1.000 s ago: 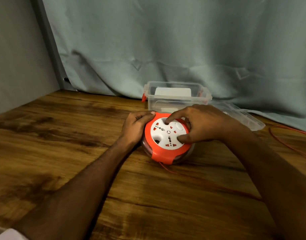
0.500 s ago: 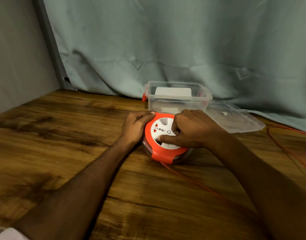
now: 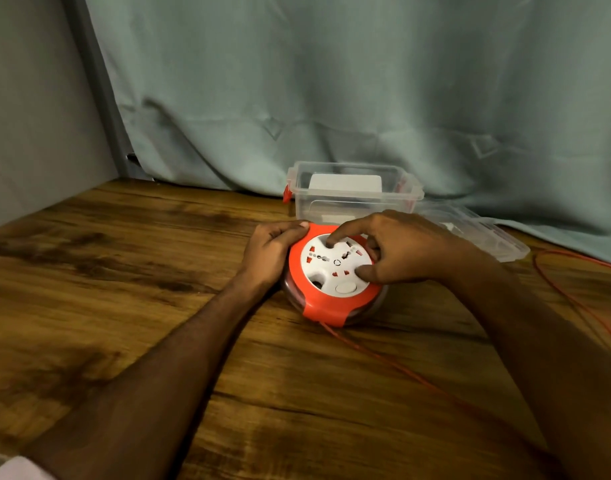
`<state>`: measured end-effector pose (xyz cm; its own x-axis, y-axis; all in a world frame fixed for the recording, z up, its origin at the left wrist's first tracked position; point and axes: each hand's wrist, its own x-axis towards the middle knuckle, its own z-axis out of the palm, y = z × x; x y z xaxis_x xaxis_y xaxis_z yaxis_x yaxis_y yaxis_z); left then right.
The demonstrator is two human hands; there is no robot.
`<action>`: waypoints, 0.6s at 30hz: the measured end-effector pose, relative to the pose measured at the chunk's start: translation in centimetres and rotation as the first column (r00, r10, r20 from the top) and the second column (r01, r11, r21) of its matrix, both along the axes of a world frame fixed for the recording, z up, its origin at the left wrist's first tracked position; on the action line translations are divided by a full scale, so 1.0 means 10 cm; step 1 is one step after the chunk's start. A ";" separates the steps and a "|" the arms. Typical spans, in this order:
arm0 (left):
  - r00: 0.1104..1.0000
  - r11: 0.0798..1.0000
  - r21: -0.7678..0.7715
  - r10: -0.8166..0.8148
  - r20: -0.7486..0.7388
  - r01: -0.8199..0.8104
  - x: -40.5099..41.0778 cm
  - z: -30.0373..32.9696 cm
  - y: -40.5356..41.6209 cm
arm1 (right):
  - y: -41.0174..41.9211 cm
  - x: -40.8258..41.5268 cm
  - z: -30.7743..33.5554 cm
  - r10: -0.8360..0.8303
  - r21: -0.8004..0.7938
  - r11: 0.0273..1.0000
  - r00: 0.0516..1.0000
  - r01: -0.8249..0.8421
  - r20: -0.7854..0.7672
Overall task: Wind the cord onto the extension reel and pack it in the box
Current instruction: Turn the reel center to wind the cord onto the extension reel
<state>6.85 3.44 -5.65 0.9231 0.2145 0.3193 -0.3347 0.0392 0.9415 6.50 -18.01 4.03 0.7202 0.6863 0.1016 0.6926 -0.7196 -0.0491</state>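
Note:
A round orange extension reel (image 3: 331, 303) with a white socket face lies flat on the wooden table. My left hand (image 3: 269, 251) grips its left rim. My right hand (image 3: 401, 247) rests on the white face, with the index fingertip and thumb pressed into its round recesses. A thin orange cord (image 3: 394, 365) leaves the reel's near edge and runs right under my right forearm; more of it loops at the far right (image 3: 567, 296). Just behind the reel stands the open clear plastic box (image 3: 352, 199) with red latches.
The box's clear lid (image 3: 484, 233) lies flat to the right of the box. A grey-green curtain (image 3: 331, 98) hangs behind, and a grey wall closes the left side. The wooden table (image 3: 124, 289) stretches to the left and toward me.
My right hand has turned on the white face: the fingers moved from the face's near side back to its far and right side. The left hand has kept its hold.

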 end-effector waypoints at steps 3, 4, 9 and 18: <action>1.000 1.000 0.005 -0.004 0.013 0.004 0.02 -0.01 0.00 | 0.00 0.02 -0.01 -0.018 -0.017 1.000 0.999 0.018 0.045; 1.000 1.000 0.008 -0.002 0.009 0.002 0.02 -0.01 0.01 | 0.00 0.02 -0.01 -0.030 -0.024 0.999 0.997 0.031 0.069; 1.000 1.000 0.019 0.002 0.019 -0.002 0.03 -0.03 0.02 | 0.01 -0.02 -0.04 -0.100 -0.041 0.993 0.985 0.107 0.143; 1.000 0.999 0.042 -0.008 0.021 0.007 0.08 -0.08 0.03 | 0.15 -0.07 -0.13 -0.091 0.010 0.996 0.985 0.091 0.144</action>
